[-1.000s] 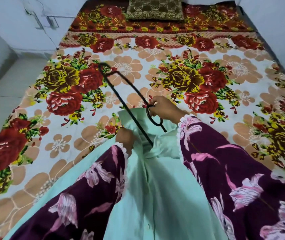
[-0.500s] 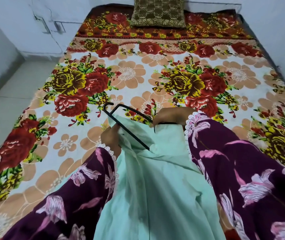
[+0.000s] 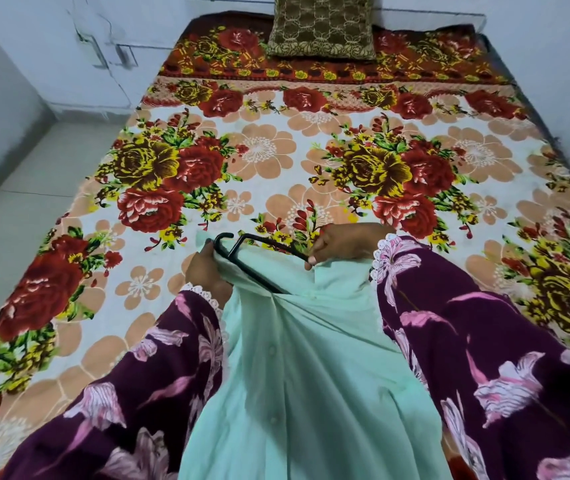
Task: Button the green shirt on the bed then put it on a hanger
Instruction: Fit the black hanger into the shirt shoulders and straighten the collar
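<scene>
Left hand [image 3: 207,271] grips one shoulder of the single green shirt [image 3: 297,375] at frame centre. Right hand [image 3: 342,244] pinches the single black hanger [image 3: 259,252], partly inside the collar. Shirt long axis runs from bottom centre up to the hands, collar uppermost. One cushion [image 3: 321,26] rests at the bed [image 3: 311,150] head, top centre.

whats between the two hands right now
In the head view, the black hanger and the top of the green shirt span the gap from the left hand to the right hand; each hand grips both.
</scene>
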